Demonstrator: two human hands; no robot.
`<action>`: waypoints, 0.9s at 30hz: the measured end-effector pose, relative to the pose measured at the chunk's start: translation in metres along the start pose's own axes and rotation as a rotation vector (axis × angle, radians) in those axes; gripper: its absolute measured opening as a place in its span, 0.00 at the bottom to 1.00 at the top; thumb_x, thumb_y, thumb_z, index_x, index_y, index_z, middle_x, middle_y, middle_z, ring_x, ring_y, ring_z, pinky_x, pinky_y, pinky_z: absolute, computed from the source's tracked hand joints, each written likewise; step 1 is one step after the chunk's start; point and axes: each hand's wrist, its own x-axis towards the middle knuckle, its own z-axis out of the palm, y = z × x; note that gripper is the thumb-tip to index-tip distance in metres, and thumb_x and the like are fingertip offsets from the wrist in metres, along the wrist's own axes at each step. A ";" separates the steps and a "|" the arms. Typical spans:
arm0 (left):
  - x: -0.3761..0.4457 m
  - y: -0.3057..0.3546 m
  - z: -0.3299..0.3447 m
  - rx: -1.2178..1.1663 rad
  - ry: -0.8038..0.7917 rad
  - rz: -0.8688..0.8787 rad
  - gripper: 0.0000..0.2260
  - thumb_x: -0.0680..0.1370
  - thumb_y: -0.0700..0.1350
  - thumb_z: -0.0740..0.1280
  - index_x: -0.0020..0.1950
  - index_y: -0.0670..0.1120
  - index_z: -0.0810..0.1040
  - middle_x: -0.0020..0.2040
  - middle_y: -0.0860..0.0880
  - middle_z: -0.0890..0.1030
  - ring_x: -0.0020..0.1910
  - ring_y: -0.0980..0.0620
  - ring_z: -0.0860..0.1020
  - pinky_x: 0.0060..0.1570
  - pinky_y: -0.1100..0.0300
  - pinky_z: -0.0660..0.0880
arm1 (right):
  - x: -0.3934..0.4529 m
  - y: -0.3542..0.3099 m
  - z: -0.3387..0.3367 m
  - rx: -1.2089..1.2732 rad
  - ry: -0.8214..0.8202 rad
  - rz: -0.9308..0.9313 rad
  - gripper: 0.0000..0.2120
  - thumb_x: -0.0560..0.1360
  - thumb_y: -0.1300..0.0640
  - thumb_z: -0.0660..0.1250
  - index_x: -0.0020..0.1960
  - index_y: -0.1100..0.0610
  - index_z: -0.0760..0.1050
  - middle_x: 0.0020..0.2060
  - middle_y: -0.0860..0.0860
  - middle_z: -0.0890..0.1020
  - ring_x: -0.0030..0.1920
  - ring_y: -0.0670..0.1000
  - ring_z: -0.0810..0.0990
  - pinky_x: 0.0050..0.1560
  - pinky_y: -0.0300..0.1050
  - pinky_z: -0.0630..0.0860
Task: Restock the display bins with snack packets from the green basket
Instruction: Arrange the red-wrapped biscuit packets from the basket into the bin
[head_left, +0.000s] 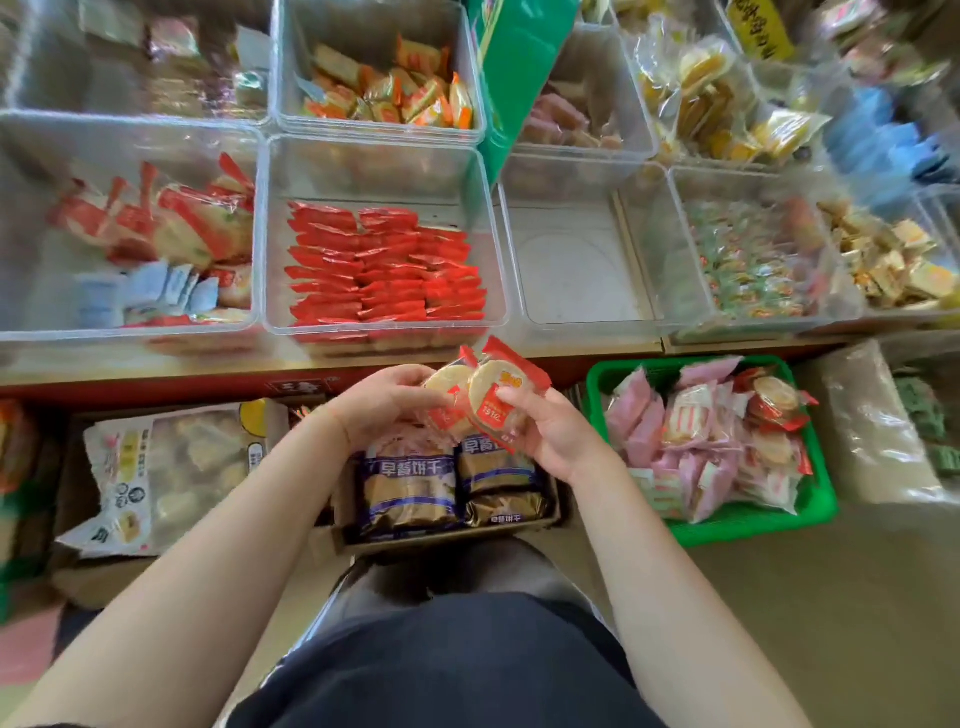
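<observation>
- The left hand (387, 400) and the right hand (550, 431) meet in front of the body, each curled round clear red-ended round rice cracker packets (491, 395); held together like this, the packets are probably being squared into a small stack before they go up.
- Directly beneath the hands sits a cardboard box of purple-banded biscuit packs (415, 483) on the floor, spare stock out of the way.
- To the right on the floor, within easy reach of the right hand, stands the green plastic basket (737, 525), holding pink packets and more of the round crackers.
- Beyond, along the counter's near edge, stand the clear plastic display bins: the far-left bin (31, 156) holds matching crackers, the likely destination; the next bin (384, 150) is packed with red sachets; an empty bin (576, 260) follows.
</observation>
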 end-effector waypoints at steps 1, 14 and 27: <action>0.000 0.006 -0.006 0.091 -0.025 -0.003 0.14 0.75 0.41 0.72 0.61 0.45 0.78 0.45 0.46 0.85 0.42 0.50 0.84 0.37 0.60 0.79 | 0.004 -0.003 0.003 -0.025 -0.001 0.002 0.20 0.77 0.60 0.70 0.67 0.59 0.73 0.59 0.58 0.82 0.58 0.57 0.82 0.56 0.50 0.80; 0.047 0.072 -0.096 0.326 0.765 0.445 0.13 0.69 0.42 0.78 0.46 0.49 0.75 0.39 0.51 0.79 0.36 0.54 0.76 0.38 0.58 0.74 | 0.084 -0.068 0.033 -0.020 0.224 -0.135 0.07 0.78 0.56 0.70 0.54 0.57 0.77 0.40 0.51 0.85 0.38 0.48 0.83 0.35 0.42 0.79; 0.103 0.089 -0.192 1.074 0.869 0.637 0.14 0.75 0.47 0.74 0.45 0.40 0.72 0.35 0.43 0.80 0.37 0.37 0.78 0.57 0.48 0.69 | 0.179 -0.148 0.077 -0.928 0.445 -0.518 0.07 0.80 0.54 0.64 0.58 0.50 0.72 0.44 0.44 0.79 0.41 0.40 0.76 0.37 0.27 0.69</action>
